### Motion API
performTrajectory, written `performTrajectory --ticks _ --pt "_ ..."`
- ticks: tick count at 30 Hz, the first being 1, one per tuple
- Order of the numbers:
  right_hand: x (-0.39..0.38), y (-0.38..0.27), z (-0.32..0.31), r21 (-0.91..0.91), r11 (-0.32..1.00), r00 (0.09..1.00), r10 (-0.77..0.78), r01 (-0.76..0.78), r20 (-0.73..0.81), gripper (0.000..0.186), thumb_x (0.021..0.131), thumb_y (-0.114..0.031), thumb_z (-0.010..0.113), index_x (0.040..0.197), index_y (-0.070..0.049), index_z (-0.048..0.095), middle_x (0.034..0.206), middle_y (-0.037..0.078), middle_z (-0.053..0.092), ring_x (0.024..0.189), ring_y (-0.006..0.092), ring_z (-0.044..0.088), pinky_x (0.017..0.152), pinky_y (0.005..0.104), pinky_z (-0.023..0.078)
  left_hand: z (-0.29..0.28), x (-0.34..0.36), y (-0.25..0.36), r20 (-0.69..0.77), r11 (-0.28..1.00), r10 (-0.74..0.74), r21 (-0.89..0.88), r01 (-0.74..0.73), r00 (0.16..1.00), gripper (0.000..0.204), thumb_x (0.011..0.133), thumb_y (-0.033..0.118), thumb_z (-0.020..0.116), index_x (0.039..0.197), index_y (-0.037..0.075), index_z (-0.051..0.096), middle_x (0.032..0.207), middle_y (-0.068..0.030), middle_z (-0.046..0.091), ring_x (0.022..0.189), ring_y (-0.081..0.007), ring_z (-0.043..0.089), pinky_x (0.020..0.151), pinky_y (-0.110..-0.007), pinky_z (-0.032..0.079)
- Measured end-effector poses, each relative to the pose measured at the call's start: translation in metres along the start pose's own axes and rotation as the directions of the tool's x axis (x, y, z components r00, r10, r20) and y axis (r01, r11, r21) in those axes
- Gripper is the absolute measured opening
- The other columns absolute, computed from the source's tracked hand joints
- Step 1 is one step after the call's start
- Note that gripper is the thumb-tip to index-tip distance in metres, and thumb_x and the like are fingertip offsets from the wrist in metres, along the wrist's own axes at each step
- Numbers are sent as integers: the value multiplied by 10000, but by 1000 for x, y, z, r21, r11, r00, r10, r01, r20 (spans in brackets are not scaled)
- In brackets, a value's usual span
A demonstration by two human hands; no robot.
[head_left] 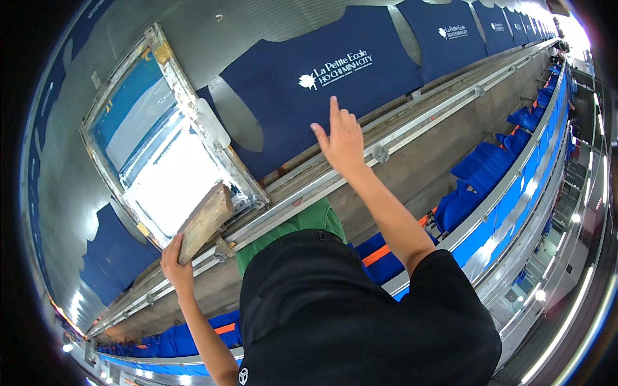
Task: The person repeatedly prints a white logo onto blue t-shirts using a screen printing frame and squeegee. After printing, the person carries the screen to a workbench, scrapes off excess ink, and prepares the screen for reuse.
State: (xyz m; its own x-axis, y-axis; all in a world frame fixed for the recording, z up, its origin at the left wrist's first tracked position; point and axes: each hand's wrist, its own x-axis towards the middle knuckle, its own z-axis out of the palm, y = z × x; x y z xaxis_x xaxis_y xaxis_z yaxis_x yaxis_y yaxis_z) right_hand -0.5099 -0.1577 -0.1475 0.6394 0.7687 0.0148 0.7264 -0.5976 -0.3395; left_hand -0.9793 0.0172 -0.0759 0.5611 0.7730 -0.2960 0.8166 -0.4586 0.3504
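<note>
Two bare hands were in view, several of their parts hidden. The left hand [176, 262], at eight o'clock from the middle of the view, was clamped on the lower end of a wooden block [207, 222]; most of its fingers were lost behind the wood. The right hand [342, 138], toward one o'clock, held nothing, its thumb and forefinger apart; whether it touched the navy fabric piece [270, 80] beneath it could not be told. Part of that fabric passed out of sight behind a worn screen frame [96, 122], and the block covered some of the frame's near end. White glare or wet ink, hard to tell which, filled much of the screen. Farther pieces shrank into bright blur toward two o'clock.

Both forearms reached up from about five o'clock of their hands. The right forefinger pointed just short of twelve, the thumb between ten and eleven, the remaining fingers loosely curled.

The block lay tilted across the near end of the frame, its long axis from seven to one o'clock, the free end toward one. The frame itself ran from eleven to five, its near end beside a metal rail [335, 182].
</note>
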Motion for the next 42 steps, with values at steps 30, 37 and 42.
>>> performTrajectory --ticks 30,37,42 --pt "87 -209 65 649 732 948 -14 -206 317 496 979 -333 605 1357 -63 429 978 253 672 915 433 666 827 515 519 -9 -20 -30 -31 991 132 -8 -132 991 672 653 -85 683 1284 146 701 1253 -105 696 1122 -319 637 1003 -402 472" --pt "86 -232 74 741 607 954 254 -286 161 209 999 -259 559 1143 -154 667 883 240 699 900 448 669 791 521 517 -12 -38 -23 -202 977 100 -164 -134 974 667 670 -113 608 1294 108 690 1271 -93 694 1087 -316 637 996 -385 470" --pt "85 -237 78 658 718 968 243 -228 71 217 996 -254 558 1135 -139 680 891 229 703 896 445 669 798 514 518 -29 -26 -21 -281 979 71 -162 -121 957 681 667 -112 626 1295 142 693 1271 -69 694 1130 -303 633 990 -396 471"
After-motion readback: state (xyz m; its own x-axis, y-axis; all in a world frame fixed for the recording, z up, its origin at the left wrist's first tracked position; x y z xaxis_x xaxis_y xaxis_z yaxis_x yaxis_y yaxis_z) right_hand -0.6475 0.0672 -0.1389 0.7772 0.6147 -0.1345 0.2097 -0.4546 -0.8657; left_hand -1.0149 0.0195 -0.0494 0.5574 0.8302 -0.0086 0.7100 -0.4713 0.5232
